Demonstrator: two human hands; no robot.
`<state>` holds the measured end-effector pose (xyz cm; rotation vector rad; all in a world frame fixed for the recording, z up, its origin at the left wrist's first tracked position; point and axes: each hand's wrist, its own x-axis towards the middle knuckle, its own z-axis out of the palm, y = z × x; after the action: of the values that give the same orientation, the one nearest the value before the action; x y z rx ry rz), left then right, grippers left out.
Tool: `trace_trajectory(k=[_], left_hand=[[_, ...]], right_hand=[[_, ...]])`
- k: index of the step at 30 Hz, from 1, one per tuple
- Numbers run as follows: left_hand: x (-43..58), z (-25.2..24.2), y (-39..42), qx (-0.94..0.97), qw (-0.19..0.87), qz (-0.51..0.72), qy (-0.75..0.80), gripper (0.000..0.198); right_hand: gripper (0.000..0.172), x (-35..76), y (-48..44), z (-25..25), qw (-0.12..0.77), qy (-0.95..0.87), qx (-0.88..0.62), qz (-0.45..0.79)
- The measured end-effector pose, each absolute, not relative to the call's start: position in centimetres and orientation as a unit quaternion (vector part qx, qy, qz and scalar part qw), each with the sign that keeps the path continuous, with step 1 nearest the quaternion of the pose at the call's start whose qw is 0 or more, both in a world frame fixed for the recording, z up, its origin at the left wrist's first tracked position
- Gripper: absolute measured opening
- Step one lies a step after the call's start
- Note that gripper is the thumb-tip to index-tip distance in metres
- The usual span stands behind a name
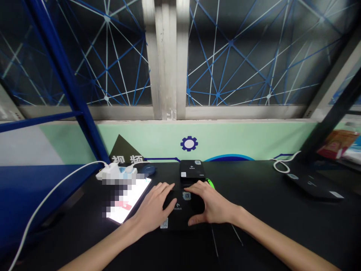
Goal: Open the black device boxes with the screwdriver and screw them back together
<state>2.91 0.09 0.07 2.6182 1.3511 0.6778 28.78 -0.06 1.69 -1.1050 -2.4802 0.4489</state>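
A flat black set-top box (180,218) with pale stickers lies on the dark table in front of me. My left hand (155,205) is at its left side, thumb on the top and fingers along the far left edge. My right hand (210,203) curves round the right side, thumb near the front and fingers at the back edge. Just behind stands a second, similar black box (192,170). A bright green object (210,183) shows partly behind my right hand. Two thin metal rods, one of them a slim shaft (214,241), stick out below my right wrist.
A lit phone (129,205) lies left of my left hand. Beyond it are a white power strip (115,172) with plugs and a dark mouse (149,171). Another black box (313,185) and a white cable (280,165) are at the right. A blue post (81,113) rises at left.
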Motion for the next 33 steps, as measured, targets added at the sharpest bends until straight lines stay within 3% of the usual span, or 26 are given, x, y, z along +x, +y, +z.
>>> trace_trajectory(k=[6, 11, 15, 21, 25, 33], left_hand=[[2.8, 0.4, 0.4, 0.831, 0.068, 0.246, 0.494, 0.054], [2.9, 1.3, 0.5, 0.804, 0.125, 0.272, 0.513, 0.046], [2.7, 1.9, 0.4, 0.801, 0.178, 0.311, 0.480, 0.038], [2.3, 1.8, 0.0, 0.806, 0.175, 0.351, 0.444, 0.040], [2.4, 2.5, -0.4, 0.814, 0.175, 0.373, 0.409, 0.035], [1.9, 3.7, 0.1, 0.839, 0.324, 0.268, 0.346, 0.037]], right_hand=[[0.096, 29.0, 0.0, 1.6, 0.233, -0.881, -0.385, 0.147], [0.092, 29.2, -0.1, 1.8, 0.280, -0.886, -0.353, 0.107], [0.071, 29.3, -0.3, 1.6, 0.325, -0.882, -0.327, 0.098], [0.044, 28.9, -0.6, 1.5, 0.435, -0.820, -0.335, 0.159], [0.026, 28.7, -1.0, 2.1, 0.419, -0.819, -0.339, 0.198], [0.028, 29.2, -1.0, 2.1, 0.403, -0.859, -0.269, 0.166]])
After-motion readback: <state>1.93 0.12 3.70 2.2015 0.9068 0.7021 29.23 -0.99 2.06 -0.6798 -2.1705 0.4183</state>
